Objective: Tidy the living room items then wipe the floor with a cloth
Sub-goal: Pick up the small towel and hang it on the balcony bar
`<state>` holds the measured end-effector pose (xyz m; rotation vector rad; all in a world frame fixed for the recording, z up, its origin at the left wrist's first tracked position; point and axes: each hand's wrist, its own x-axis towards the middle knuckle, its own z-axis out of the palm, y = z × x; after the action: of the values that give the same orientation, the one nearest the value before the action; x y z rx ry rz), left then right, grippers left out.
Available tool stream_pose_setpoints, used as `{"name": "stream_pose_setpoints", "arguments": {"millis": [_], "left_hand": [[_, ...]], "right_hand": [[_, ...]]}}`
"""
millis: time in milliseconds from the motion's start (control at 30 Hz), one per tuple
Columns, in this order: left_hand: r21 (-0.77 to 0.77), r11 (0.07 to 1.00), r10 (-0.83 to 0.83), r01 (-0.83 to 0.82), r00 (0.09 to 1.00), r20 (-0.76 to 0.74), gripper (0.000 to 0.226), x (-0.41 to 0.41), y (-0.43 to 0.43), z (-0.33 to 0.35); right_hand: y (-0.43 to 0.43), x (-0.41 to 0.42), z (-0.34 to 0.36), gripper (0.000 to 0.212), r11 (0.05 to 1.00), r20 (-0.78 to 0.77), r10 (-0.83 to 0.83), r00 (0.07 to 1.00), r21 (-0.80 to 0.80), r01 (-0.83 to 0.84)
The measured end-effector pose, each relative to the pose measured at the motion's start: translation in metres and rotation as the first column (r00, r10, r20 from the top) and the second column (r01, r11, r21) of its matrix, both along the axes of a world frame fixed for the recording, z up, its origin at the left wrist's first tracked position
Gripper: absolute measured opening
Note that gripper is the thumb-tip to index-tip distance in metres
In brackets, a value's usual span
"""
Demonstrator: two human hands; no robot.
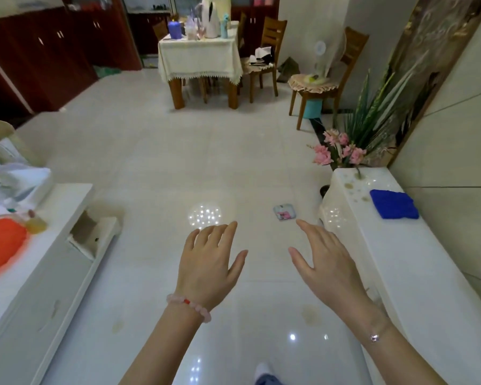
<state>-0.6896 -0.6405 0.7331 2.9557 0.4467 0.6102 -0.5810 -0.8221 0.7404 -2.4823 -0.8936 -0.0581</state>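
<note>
**Left grip** (208,262): mine, released, fingers straight and spread, palm down above the floor (164,168), holding nothing. A pink bead bracelet (189,302) sat on its wrist.

**Right grip** (325,262): mine, likewise released, fingers straight, palm down, empty, just beside the front edge of the right counter (406,279).

**Small flat item** (284,212): pink and pale blue, lying on the floor ahead of my right grip. It was near the fingertips but not touching them, and close to the corner of the right counter. I could not tell what it was.

**Blue cloth** (394,204): a flat square lying on the right counter, ahead and to the right of my right grip, apart from it. It was well apart from my left grip.

**Yellowish stain** (310,315): on the floor, beside my right forearm. Brownish spots also marked the far end of the right counter.

**Left counter** (67,195): white, carrying an orange item (0,243) and a small amber bottle (35,222), well apart from my left grip.

**Pink flowers** (336,151): at the far end of the right counter.

**Dining table** (200,56): far across the floor, under a cream cover, with bottles and a jug on top and wooden chairs (264,51) beside it.
</note>
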Motion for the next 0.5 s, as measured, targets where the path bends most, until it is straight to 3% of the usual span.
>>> {"name": "stream_pose_setpoints", "arguments": {"millis": [167, 500], "left_hand": [[-0.005, 1.000, -0.031, 0.031, 1.000, 0.001, 0.053, 0.096, 0.048, 0.001], [-0.016, 0.976, -0.218, 0.218, 0.976, -0.001, 0.052, 0.303, 0.160, -0.018]], "right_hand": [[0.048, 0.094, 0.006, 0.051, 1.000, 0.002, -0.019, 1.000, -0.004, 0.019], [0.141, 0.259, -0.016, 0.058, 0.976, -0.025, -0.215, 0.976, 0.026, 0.216]]}}
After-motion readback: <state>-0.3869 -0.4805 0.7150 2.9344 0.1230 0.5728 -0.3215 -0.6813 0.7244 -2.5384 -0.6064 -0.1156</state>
